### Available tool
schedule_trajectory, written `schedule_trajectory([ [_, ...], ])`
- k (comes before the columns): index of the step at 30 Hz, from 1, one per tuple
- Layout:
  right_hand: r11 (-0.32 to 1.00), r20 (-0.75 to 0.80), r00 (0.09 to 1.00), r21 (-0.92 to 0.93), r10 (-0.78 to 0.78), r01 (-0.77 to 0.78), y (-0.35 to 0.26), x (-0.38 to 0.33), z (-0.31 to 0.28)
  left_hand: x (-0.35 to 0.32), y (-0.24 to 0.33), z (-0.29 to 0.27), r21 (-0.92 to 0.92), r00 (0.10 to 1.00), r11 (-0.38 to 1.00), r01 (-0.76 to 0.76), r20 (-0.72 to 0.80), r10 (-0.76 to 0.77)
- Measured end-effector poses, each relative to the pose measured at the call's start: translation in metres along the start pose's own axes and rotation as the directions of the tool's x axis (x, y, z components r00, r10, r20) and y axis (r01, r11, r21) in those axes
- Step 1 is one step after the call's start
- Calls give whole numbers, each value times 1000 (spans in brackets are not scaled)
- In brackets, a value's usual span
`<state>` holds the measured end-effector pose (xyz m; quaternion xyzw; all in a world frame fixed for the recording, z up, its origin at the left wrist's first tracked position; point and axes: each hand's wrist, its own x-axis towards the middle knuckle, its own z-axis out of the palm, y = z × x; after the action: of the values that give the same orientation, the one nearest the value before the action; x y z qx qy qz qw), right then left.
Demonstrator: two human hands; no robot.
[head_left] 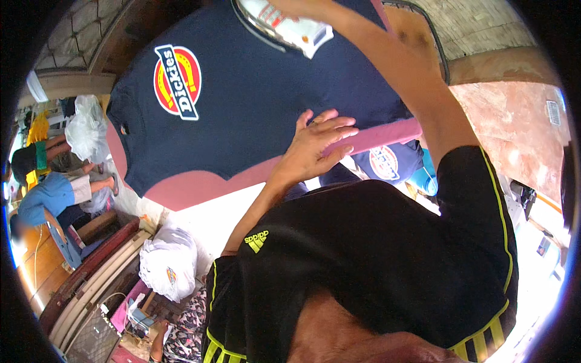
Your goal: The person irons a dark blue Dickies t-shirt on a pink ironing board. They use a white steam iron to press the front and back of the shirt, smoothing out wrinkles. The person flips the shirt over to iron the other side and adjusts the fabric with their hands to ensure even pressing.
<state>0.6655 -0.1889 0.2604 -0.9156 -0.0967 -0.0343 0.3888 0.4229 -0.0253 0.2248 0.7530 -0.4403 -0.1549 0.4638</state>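
A navy T-shirt (242, 103) with a red, yellow and white printed badge lies spread over a pink-covered board (200, 189). My left hand (318, 145) rests near the shirt's lower edge, fingers spread, holding nothing. At the top of the view my right hand (296, 7) is closed on a white and silver iron (287, 29), partly cut off by the picture's edge. The iron sits over the far part of the shirt, some way beyond my left hand.
A second navy shirt (387, 162) with a similar badge hangs below the board by my body. White plastic bags (169, 263) stand at the left. Other people (48, 196) are farther left, near stacked wooden boards (91, 284). A dark metal frame (433, 30) stands beyond my right arm.
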Motion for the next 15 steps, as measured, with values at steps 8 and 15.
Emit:
schedule_trajectory([
  [8, 981, 9, 996, -172, -94, 94, -5, -60, 4, -14, 181, -160, -477, 804, 720, -505, 43, 593],
  [15, 988, -18, 997, -132, -80, 77, 1, -132, -12, -30, 220, -152, -471, 722, 666, -579, 85, 687],
])
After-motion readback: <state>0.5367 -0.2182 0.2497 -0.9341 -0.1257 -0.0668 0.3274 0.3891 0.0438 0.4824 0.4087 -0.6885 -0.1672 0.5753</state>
